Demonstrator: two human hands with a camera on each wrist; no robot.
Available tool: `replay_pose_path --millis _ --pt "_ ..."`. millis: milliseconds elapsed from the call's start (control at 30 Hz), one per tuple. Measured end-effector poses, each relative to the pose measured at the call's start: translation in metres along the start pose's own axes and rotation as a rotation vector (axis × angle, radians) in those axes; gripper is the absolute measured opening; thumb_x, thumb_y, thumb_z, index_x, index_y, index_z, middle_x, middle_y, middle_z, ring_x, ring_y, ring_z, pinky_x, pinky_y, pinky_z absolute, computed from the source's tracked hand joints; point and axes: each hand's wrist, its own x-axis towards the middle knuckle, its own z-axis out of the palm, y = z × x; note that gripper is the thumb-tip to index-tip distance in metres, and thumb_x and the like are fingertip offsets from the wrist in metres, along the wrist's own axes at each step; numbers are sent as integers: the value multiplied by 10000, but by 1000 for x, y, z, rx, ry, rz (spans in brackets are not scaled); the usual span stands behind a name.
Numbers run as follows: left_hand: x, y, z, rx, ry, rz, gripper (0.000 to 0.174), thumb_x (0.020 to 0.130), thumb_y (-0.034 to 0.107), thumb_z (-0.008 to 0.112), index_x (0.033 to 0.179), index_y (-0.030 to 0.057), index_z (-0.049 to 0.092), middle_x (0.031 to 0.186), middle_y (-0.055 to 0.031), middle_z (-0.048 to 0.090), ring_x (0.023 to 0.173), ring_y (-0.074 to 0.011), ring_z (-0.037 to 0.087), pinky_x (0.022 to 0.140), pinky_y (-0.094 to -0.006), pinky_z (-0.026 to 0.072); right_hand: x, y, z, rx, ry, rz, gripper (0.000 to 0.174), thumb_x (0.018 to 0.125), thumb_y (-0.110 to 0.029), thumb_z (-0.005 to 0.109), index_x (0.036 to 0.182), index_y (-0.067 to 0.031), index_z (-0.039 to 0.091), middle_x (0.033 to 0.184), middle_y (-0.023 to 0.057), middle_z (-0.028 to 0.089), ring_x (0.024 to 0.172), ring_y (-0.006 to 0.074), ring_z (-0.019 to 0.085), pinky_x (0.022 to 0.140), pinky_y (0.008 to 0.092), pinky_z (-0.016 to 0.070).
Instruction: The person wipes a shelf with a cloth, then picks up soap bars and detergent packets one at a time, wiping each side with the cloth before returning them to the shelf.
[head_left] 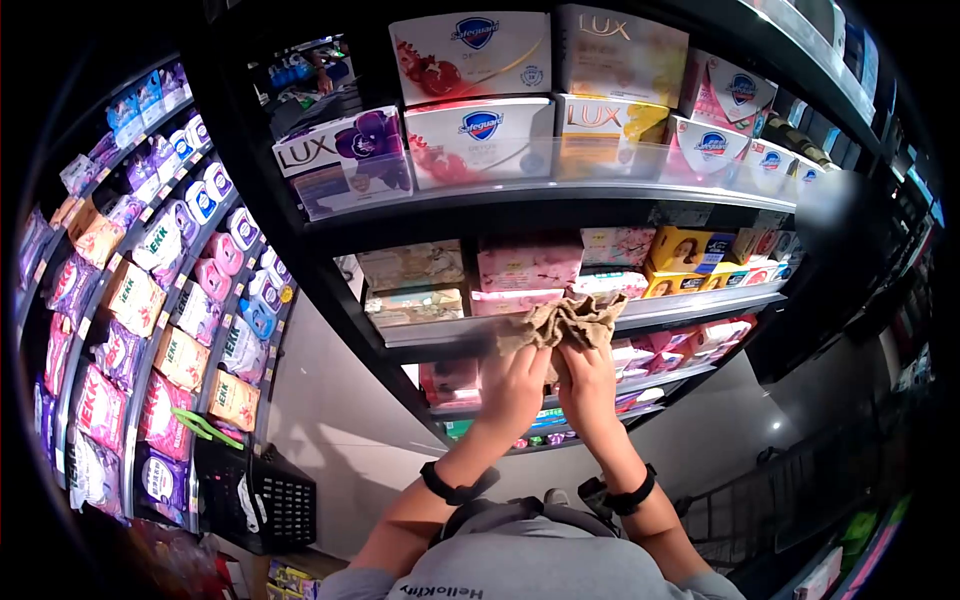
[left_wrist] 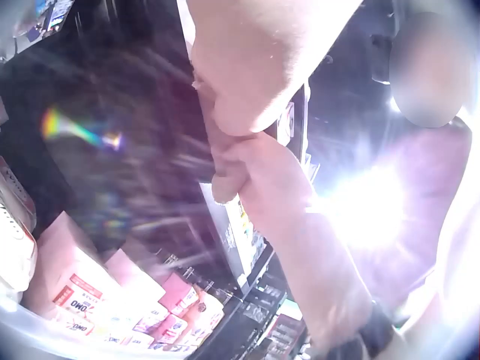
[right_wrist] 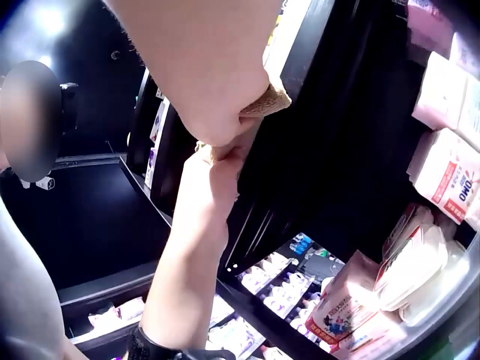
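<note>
A crumpled brown cloth (head_left: 572, 322) is bunched between both hands, in front of the middle shelf of soap boxes. My left hand (head_left: 515, 388) grips its left side, and my right hand (head_left: 587, 385) grips the right side, close beside the left. In the right wrist view a fold of the cloth (right_wrist: 268, 102) sticks out from under the curled fingers. From the left wrist view the two hands meet, and the cloth is mostly hidden behind them.
Boxed soaps, such as a Safeguard box (head_left: 478, 140), fill the upper shelf behind a clear lip (head_left: 470, 180). Pink boxes (head_left: 530, 262) stand on the middle shelf. At left are shelves of bagged detergent (head_left: 135, 300) and a black basket (head_left: 285, 510). A cart (head_left: 760, 500) is at right.
</note>
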Motion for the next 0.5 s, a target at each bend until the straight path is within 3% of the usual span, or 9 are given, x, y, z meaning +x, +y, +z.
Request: replay_pose_path --millis 133,333,400,500 --pt "6 12 10 -28 85 39 246 660 -8 505 885 33 594 763 -66 530 755 -253 532 667 -356 424 -5 13 -14 -15 -61 73 392 564 69 517 945 -13 563 942 164 527 918 364 470 788 425 397" --pt "7 8 7 -68 110 43 283 657 -11 511 922 25 602 796 -81 555 811 -268 537 739 -361 431 3 9 -8 -50 -10 60 193 638 -2 568 831 -14 569 868 159 543 845 359 492 761 425 401" --pt "1 5 7 -45 19 -2 290 661 -7 514 937 16 601 814 -85 559 832 -270 538 755 -371 428 5 6 -5 -51 -13 38 184 639 -6 566 823 -15 566 870 160 543 845 359 492 765 426 400" --pt "-3 -1 -1 3 54 -19 315 665 -3 516 968 6 601 885 -101 571 890 -291 532 792 -380 419 11 1 1 -19 8 -33 179 658 -1 576 837 -3 581 848 161 551 830 372 491 733 425 400"
